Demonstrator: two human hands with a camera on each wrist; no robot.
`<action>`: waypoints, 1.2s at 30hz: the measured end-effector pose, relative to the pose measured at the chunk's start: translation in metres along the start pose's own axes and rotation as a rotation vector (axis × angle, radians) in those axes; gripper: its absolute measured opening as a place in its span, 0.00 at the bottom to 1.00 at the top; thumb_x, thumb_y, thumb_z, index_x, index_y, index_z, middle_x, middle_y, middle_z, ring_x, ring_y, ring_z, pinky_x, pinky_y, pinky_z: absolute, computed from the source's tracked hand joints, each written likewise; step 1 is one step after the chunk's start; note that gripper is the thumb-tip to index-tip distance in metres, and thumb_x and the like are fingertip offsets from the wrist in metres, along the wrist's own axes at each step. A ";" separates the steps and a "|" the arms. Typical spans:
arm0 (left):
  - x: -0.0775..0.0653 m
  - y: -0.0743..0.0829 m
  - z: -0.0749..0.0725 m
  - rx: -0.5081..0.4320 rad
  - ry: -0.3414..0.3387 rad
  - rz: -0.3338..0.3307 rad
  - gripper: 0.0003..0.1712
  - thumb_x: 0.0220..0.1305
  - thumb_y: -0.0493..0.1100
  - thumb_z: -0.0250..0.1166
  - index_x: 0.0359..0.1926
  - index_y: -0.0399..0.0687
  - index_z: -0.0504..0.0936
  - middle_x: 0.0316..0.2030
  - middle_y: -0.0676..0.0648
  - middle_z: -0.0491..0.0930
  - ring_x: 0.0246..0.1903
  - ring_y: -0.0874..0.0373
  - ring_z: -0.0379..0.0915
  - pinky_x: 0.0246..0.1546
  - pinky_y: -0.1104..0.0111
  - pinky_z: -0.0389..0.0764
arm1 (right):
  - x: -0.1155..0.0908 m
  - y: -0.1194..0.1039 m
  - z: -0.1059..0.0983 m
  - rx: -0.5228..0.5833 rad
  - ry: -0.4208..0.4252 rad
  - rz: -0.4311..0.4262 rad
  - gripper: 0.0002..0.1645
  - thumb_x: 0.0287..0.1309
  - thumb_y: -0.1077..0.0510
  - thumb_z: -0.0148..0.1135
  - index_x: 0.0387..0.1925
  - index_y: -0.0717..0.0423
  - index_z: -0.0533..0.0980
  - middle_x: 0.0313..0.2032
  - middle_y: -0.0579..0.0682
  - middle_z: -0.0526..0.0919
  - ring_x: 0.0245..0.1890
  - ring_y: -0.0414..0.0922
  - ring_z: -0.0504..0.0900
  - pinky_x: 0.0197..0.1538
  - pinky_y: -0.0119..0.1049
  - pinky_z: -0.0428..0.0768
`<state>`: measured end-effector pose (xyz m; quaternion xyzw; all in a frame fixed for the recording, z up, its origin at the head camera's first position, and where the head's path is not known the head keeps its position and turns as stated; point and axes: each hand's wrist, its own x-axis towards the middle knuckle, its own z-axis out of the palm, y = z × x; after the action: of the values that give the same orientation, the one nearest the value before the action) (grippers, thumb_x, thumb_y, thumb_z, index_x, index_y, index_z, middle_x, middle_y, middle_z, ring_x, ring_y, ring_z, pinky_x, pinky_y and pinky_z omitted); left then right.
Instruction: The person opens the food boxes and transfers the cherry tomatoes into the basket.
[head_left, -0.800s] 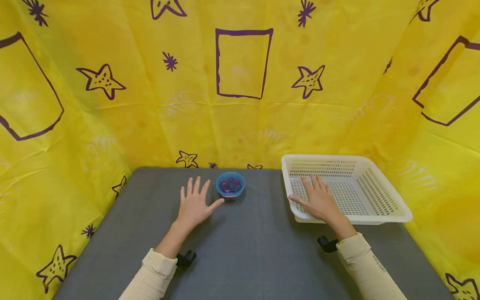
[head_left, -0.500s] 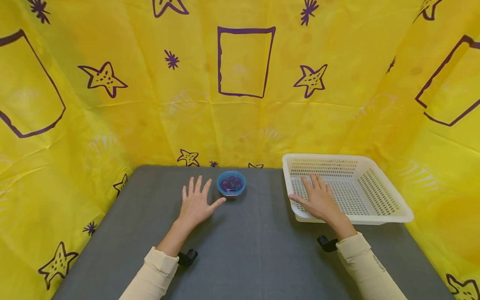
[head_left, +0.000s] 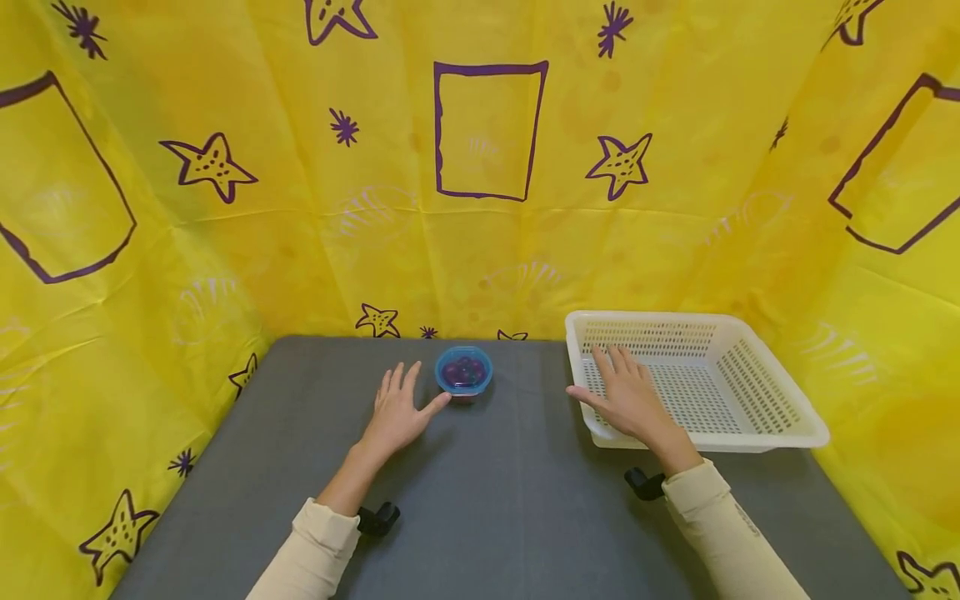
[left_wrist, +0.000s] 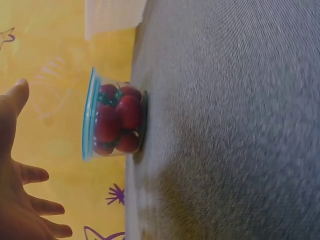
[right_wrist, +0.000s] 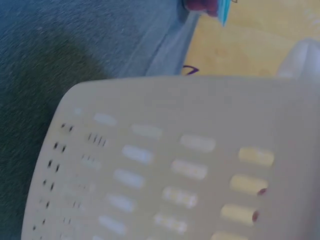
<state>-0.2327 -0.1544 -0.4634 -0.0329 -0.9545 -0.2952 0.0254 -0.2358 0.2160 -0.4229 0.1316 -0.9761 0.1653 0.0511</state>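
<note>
A round clear tub with a blue lid [head_left: 463,371] stands at the back of the table; the left wrist view shows red cherry tomatoes [left_wrist: 120,120] with green stems inside it. My left hand [head_left: 397,417] is just left of the tub, fingers straight and thumb held out towards its near side. In the left wrist view a gap shows between that hand [left_wrist: 25,195] and the tub. My right hand [head_left: 630,400], fingers straight and holding nothing, is over the left part of a white perforated plastic basket [head_left: 780,439]. Its thumb reaches past the basket's left rim.
A grey cloth covers the table [head_left: 510,517]. Yellow printed curtain [head_left: 480,250] hangs behind it and along both sides. The basket takes up the back right, close to the curtain; its holed side [right_wrist: 165,150] fills much of the right wrist view.
My left hand has turned, so its fingers look closer together beside the tub. The right hand has shifted slightly left, its thumb now beyond the basket's rim. Tub and basket stay put.
</note>
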 end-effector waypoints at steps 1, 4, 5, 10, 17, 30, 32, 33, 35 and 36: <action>0.000 0.000 0.000 -0.027 -0.005 -0.009 0.52 0.61 0.72 0.57 0.75 0.48 0.52 0.75 0.33 0.47 0.75 0.32 0.37 0.69 0.35 0.46 | 0.001 -0.002 0.000 0.005 0.000 -0.003 0.55 0.61 0.27 0.51 0.75 0.58 0.50 0.74 0.68 0.50 0.74 0.67 0.46 0.69 0.70 0.48; 0.000 0.000 0.002 -0.103 -0.023 -0.039 0.52 0.61 0.71 0.57 0.76 0.49 0.51 0.75 0.34 0.48 0.75 0.34 0.40 0.69 0.35 0.48 | 0.006 -0.008 -0.001 0.019 0.005 -0.019 0.55 0.61 0.28 0.52 0.74 0.59 0.51 0.73 0.68 0.51 0.74 0.67 0.46 0.69 0.69 0.48; 0.000 0.000 0.002 -0.124 -0.029 -0.051 0.53 0.61 0.72 0.56 0.76 0.49 0.50 0.75 0.35 0.49 0.74 0.34 0.41 0.68 0.35 0.49 | 0.007 -0.011 -0.002 0.014 0.008 -0.024 0.54 0.61 0.28 0.52 0.74 0.59 0.52 0.73 0.68 0.52 0.74 0.67 0.47 0.70 0.69 0.49; 0.001 -0.001 0.007 -0.228 -0.045 -0.103 0.52 0.61 0.71 0.56 0.75 0.48 0.51 0.74 0.37 0.53 0.73 0.36 0.49 0.68 0.38 0.54 | 0.011 -0.021 0.001 0.004 0.027 -0.062 0.54 0.61 0.30 0.54 0.74 0.60 0.52 0.72 0.68 0.55 0.73 0.66 0.51 0.69 0.68 0.51; 0.000 -0.001 0.016 -0.419 -0.041 -0.166 0.49 0.63 0.68 0.57 0.74 0.46 0.53 0.71 0.34 0.59 0.71 0.37 0.55 0.68 0.41 0.60 | 0.017 -0.036 0.006 0.003 0.018 -0.088 0.54 0.60 0.31 0.56 0.74 0.59 0.52 0.73 0.66 0.55 0.73 0.65 0.52 0.71 0.65 0.53; 0.006 0.009 0.027 -0.764 -0.064 -0.278 0.46 0.69 0.64 0.54 0.73 0.38 0.52 0.66 0.27 0.64 0.63 0.34 0.67 0.64 0.44 0.67 | 0.032 -0.063 0.021 0.059 0.018 -0.162 0.54 0.60 0.30 0.55 0.75 0.56 0.51 0.72 0.64 0.59 0.73 0.63 0.55 0.72 0.62 0.55; 0.006 0.012 0.029 -0.816 -0.054 -0.296 0.45 0.70 0.62 0.54 0.73 0.36 0.52 0.65 0.27 0.64 0.63 0.34 0.66 0.64 0.46 0.68 | 0.034 -0.068 0.025 0.067 0.005 -0.172 0.53 0.60 0.30 0.54 0.75 0.54 0.50 0.72 0.63 0.58 0.74 0.62 0.54 0.72 0.61 0.55; 0.007 0.012 0.030 -0.839 -0.050 -0.300 0.44 0.70 0.61 0.54 0.72 0.35 0.51 0.65 0.26 0.63 0.63 0.35 0.66 0.64 0.46 0.68 | 0.035 -0.070 0.027 0.073 0.002 -0.184 0.53 0.60 0.30 0.54 0.75 0.55 0.50 0.72 0.63 0.58 0.74 0.63 0.54 0.72 0.61 0.55; 0.007 0.014 0.032 -0.885 -0.039 -0.306 0.44 0.71 0.59 0.53 0.72 0.33 0.51 0.64 0.25 0.64 0.62 0.34 0.66 0.64 0.47 0.68 | 0.038 -0.074 0.031 0.072 -0.005 -0.209 0.53 0.60 0.30 0.54 0.75 0.55 0.51 0.73 0.63 0.57 0.74 0.62 0.55 0.72 0.61 0.55; 0.008 0.015 0.034 -0.908 -0.036 -0.306 0.44 0.71 0.59 0.53 0.72 0.32 0.50 0.64 0.25 0.64 0.63 0.34 0.66 0.64 0.47 0.68 | 0.039 -0.075 0.033 0.070 -0.007 -0.221 0.53 0.60 0.30 0.54 0.75 0.55 0.51 0.73 0.62 0.57 0.74 0.62 0.55 0.72 0.62 0.55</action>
<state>-0.2404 -0.1229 -0.4824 0.0951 -0.7234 -0.6819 -0.0518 -0.2542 0.1268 -0.4254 0.2407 -0.9494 0.1923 0.0609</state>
